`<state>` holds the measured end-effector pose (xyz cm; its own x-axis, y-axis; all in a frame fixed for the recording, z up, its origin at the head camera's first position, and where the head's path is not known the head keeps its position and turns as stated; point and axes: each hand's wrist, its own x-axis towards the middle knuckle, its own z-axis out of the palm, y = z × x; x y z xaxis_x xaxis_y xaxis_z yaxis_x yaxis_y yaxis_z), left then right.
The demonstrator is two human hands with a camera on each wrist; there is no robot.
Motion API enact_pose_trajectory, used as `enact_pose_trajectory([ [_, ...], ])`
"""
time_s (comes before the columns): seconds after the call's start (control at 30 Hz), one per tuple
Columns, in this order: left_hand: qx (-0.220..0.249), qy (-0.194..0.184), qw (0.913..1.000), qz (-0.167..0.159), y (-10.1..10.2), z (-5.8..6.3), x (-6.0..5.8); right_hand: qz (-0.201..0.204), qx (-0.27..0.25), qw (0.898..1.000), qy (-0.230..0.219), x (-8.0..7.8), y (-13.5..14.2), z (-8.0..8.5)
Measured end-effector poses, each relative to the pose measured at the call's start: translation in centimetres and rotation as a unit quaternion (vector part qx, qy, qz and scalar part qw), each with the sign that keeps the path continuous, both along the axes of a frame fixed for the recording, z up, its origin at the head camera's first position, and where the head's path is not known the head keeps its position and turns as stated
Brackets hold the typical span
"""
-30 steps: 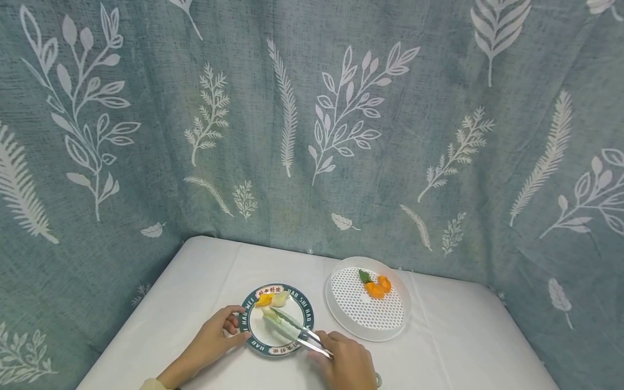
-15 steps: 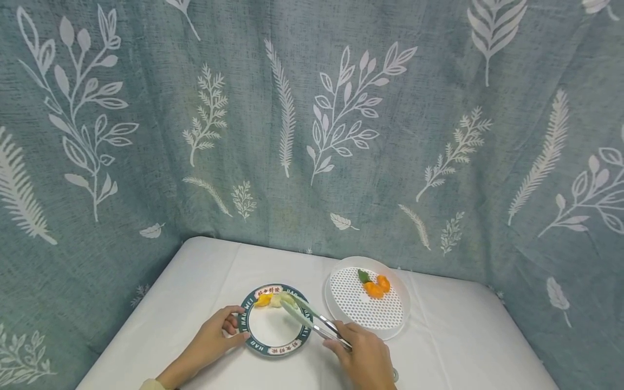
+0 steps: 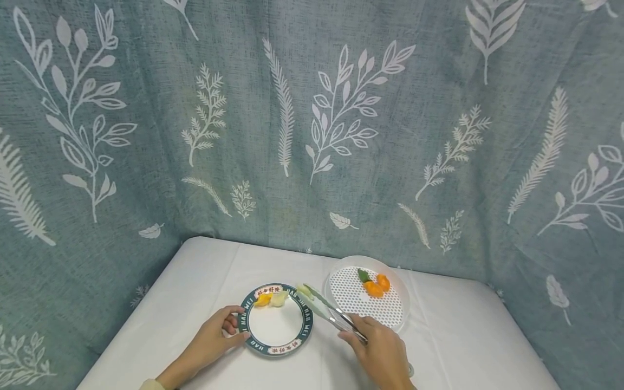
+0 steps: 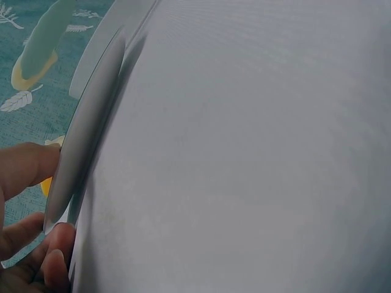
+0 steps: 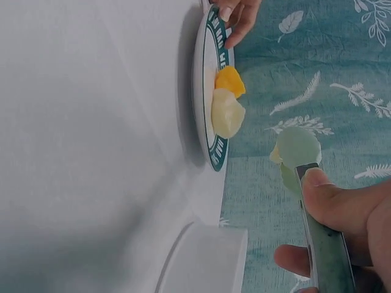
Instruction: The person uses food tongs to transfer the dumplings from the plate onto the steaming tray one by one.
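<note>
In the head view my left hand [image 3: 214, 336] holds the left rim of a white plate [image 3: 275, 327] with a dark green lettered border, thumb and fingers at its edge. A yellow dumpling-shaped piece [image 3: 264, 299] and a cream one [image 3: 279, 299] lie at the plate's far side. My right hand [image 3: 379, 346] grips metal tongs [image 5: 327, 250] with pale green tips. Between the tips is a pale yellow-green piece [image 3: 303, 291], raised near the plate's right rim. The right wrist view shows this piece [image 5: 288, 177] partly hidden behind a tip.
Right of the plate stands a round white perforated tray [image 3: 351, 295] with a raised wall. Two orange pieces [image 3: 374, 290] and a dark green one [image 3: 363, 275] lie in it. A patterned green curtain [image 3: 273, 216] hangs behind the white-covered table [image 3: 214, 276].
My right hand has moved right with the tongs, lifting the pale yellow-green piece from over the plate's middle toward the tray. My left hand stays at the plate's rim.
</note>
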<state>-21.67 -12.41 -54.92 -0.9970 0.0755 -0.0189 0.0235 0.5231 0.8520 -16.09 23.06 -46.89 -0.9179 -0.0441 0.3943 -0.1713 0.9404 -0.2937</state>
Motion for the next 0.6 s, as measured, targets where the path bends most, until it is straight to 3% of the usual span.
enact_pose_trajectory([
  [0.6,0.003,0.004,1.0000,-0.004,0.0,-0.1,-0.1,-0.032,-0.022,0.999,0.007,-1.4,3.9,1.1],
])
